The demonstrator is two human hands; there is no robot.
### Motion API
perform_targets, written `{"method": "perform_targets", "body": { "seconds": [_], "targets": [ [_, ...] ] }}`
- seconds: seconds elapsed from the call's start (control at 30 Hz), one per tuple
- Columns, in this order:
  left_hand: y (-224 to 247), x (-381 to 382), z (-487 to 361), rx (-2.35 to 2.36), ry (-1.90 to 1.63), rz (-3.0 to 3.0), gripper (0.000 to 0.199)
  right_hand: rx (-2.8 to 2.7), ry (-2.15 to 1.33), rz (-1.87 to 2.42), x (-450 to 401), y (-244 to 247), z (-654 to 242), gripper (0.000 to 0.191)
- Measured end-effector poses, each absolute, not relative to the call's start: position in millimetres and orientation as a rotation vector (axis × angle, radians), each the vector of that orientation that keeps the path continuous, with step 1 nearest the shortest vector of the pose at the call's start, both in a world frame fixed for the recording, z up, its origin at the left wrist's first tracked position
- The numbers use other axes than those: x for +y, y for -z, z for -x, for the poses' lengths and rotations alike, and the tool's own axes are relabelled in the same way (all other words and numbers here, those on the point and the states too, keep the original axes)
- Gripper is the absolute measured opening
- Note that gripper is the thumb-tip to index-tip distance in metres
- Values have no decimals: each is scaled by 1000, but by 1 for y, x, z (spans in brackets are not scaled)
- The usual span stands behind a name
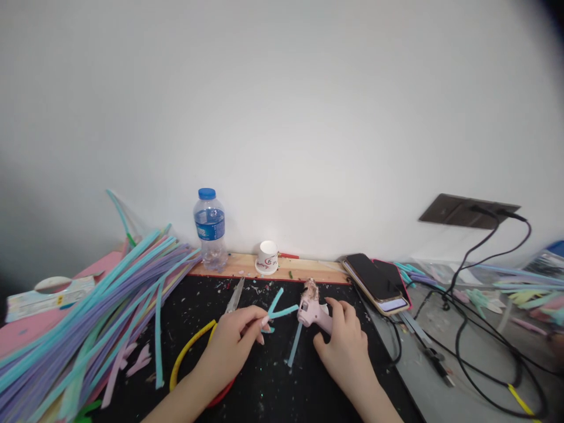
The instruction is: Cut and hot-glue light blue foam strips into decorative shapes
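Between its pinched fingertips my left hand (239,338) holds a light-blue fuzzy strip (282,311), bent so that its ends spread apart to the right. My right hand (346,341) is curved around the handle of a pink glue gun (314,312), thumb and fingers apart; whether it grips the handle is hard to tell. The gun lies on the black mat (282,393), its nozzle crusted with residue, and a translucent glue stick (295,345) sticks out toward me. Scissors (235,296) lie partly hidden behind my left hand, near a yellow ring-like piece (187,352).
A large bundle of colored fuzzy strips (110,311) covers the left side. Along the wall stand a plastic bottle (210,229) and a paper cup (267,257). Phones (379,281), black cables (460,329) and more strips (537,299) lie at the right.
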State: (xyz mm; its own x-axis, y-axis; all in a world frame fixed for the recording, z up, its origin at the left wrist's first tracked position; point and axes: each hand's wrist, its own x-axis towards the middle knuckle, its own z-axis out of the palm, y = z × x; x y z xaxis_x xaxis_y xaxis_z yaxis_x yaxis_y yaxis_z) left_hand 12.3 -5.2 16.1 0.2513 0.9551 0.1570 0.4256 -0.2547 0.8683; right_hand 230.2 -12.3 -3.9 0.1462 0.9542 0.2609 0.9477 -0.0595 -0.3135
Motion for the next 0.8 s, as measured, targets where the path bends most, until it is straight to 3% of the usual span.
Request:
{"method": "perform_targets", "body": {
  "seconds": [0.2, 0.37, 0.57, 0.8],
  "targets": [
    [-15, -5, -10, 1343, -994, -1816, 22, -1815, -204, 2065, -7, 2, -236, 41],
    [-12, -4, -8, 1376, -995, -1864, 22, -1614, -528, 1705, -3, 0, -246, 17],
    [-9, -6, -8, 1403, -974, -1947, 21, -1384, -1134, 1314, -8, 15, -245, 27],
    [-6, -10, -10, 1375, -993, -1994, 20, -1525, -1139, 1291, -14, 5, -231, 18]
  ]
}}
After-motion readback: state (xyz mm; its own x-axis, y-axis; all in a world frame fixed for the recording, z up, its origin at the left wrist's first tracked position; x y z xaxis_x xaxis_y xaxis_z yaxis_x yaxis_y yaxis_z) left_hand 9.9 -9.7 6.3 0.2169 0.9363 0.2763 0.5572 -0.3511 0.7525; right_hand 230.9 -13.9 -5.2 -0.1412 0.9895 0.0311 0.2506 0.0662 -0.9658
